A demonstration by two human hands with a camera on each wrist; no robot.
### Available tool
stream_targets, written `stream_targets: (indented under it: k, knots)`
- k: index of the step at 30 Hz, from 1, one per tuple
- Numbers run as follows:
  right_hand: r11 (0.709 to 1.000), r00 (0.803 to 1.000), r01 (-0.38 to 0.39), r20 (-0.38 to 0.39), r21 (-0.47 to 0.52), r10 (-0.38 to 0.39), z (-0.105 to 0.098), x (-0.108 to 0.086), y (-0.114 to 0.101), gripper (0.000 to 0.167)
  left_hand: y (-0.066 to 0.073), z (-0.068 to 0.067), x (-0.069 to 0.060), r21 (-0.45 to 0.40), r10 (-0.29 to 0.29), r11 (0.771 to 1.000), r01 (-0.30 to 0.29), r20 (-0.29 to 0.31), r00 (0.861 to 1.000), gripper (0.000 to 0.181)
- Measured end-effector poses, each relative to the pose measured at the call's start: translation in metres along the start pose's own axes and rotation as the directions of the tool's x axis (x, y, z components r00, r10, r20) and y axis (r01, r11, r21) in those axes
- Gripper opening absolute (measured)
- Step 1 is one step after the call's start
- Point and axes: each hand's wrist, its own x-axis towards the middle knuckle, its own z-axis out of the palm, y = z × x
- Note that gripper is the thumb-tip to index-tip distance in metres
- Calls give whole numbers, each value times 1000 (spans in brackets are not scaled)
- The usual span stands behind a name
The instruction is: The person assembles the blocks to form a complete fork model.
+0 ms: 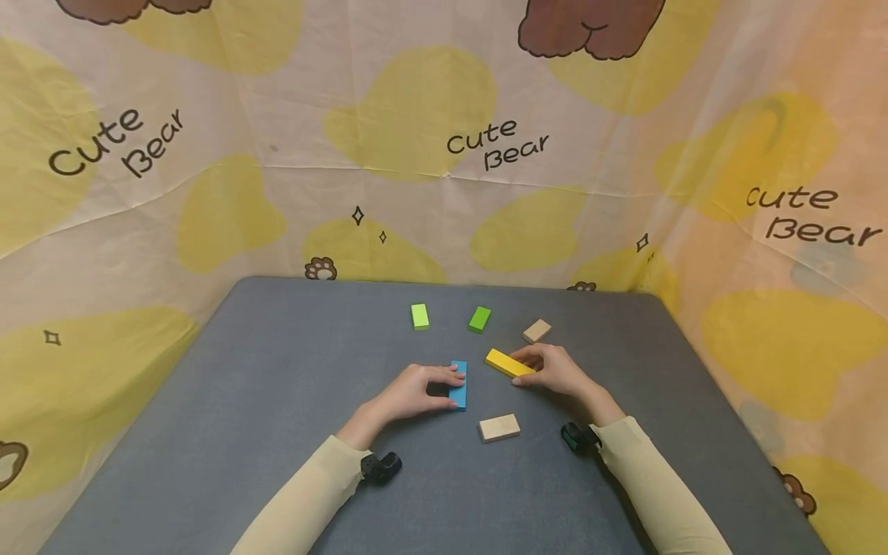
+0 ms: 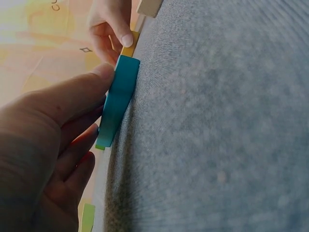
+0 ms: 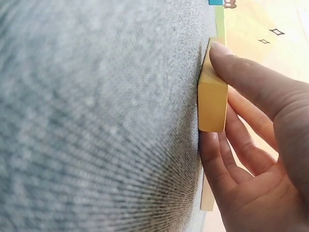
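Flat on the grey table lies a blue block (image 1: 459,395), its long side pointing away from me. My left hand (image 1: 411,391) holds it from the left, thumb near its close end and fingers over the farther part. In the left wrist view the thumb presses against the blue block (image 2: 119,96). To the right, a yellow block (image 1: 504,361) lies at a slant, and my right hand (image 1: 557,371) grips its near right end. The right wrist view has the thumb on one side of the yellow block (image 3: 212,106) and fingers at the other.
Beyond the hands are a light green block (image 1: 419,317), a darker green block (image 1: 479,319) and a plain wooden block (image 1: 537,331). Another wooden block (image 1: 499,428) lies nearer, between the forearms. A printed cloth (image 1: 402,116) hangs around the table (image 1: 277,347).
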Motion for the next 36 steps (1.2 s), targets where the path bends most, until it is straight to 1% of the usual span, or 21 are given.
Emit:
stream_targets:
  k: [13, 17, 25, 36]
  knots:
    - [1000, 1000, 8, -10, -1, -8, 2, 1, 1, 46, 1, -1, 0, 18, 59, 998, -59, -10, 998, 40]
    - [1000, 1000, 2, -9, 6, -2, 1, 2, 1, 46, 1, -1, 0, 28, 68, 997, -68, -15, 998, 38]
    - [1000, 1000, 5, -10, 3, -5, 1, 2, 3, 46, 3, -3, 1, 22, 39, 999, -39, -7, 999, 37]
    - [1000, 1000, -7, -9, -4, 7, 2, 3, 2, 44, 3, -1, 0, 4, 23, 1000, -23, -3, 1000, 36]
